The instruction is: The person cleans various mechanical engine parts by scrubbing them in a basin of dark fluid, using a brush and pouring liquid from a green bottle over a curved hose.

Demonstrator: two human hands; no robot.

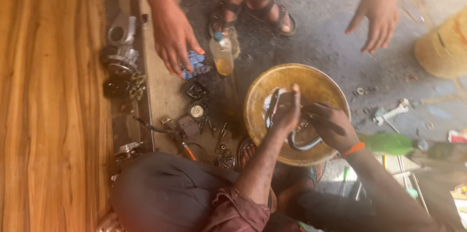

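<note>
My left hand (pixel 287 112) grips a dark metal part over a round yellow metal bowl (pixel 262 91) that holds some liquid. My right hand (pixel 331 127), with an orange band at the wrist, is closed on a dark slim tool laid against that part. A curved grey metal piece (pixel 304 144) lies in the bowl under my hands. What the tool is stays unclear in the blur.
Another person squats opposite in sandals, one hand (pixel 172 37) over small parts, the other hand (pixel 377 13) spread above the ground. A blue-capped bottle (pixel 222 54) stands beside the bowl. Engine parts (pixel 121 47) lie left by a wooden panel (pixel 48 115). A green bottle (pixel 389 143) lies right.
</note>
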